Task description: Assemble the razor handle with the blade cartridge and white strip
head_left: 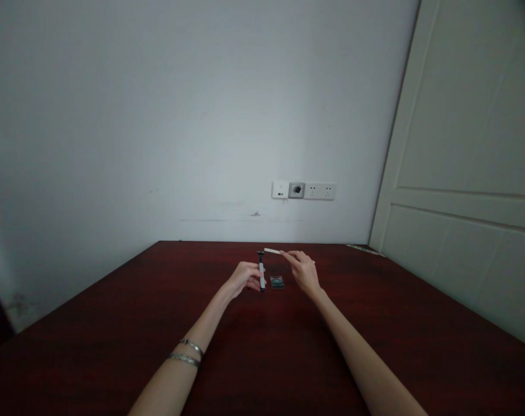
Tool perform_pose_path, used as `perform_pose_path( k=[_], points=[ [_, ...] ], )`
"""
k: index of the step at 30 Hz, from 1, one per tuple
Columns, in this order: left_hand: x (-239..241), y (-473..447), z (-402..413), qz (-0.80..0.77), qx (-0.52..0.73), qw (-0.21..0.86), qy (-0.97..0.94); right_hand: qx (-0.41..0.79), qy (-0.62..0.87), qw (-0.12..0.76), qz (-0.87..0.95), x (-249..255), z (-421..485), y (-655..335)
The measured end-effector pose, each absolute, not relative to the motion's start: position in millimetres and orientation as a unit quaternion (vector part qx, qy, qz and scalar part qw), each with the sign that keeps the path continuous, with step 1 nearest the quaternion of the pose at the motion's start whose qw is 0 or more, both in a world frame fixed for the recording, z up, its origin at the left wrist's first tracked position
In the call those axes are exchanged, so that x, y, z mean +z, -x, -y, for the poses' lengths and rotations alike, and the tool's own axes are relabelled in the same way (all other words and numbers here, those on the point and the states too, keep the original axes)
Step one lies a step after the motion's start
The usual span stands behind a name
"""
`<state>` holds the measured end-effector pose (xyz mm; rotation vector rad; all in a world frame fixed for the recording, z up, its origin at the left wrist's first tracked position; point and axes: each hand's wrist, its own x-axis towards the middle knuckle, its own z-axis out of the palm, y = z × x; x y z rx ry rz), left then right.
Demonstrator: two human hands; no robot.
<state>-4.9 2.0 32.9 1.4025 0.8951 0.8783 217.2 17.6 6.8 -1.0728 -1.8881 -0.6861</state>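
Observation:
My left hand [244,277] grips a razor [262,276] with a pale handle and black ends, its dark head up and away from me. Between the fingers of my right hand [304,273] is a slim white stick [272,251], pointing left; its exact kind cannot be made out. The stick's tip is close beside the razor's head, and whether they touch is unclear. A small clear plastic case [277,282] with something dark green inside lies on the table between my hands.
The dark red wooden table [262,358] runs back to a pale wall [228,133]. Wall sockets [320,191] and a switch plate [280,190] are above its far edge. A cream panelled door [466,144] stands on the right. A thin printed strip [365,250] lies at the far right edge.

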Motion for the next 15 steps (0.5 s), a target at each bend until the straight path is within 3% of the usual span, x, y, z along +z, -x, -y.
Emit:
perform_pose_path(
  k=[15],
  points=[
    [30.5,6.2,-3.1,-0.385,0.368,0.59,-0.607,-0.258,0.41,0.433,0.76,7.5,-15.8,-212.2]
  ],
)
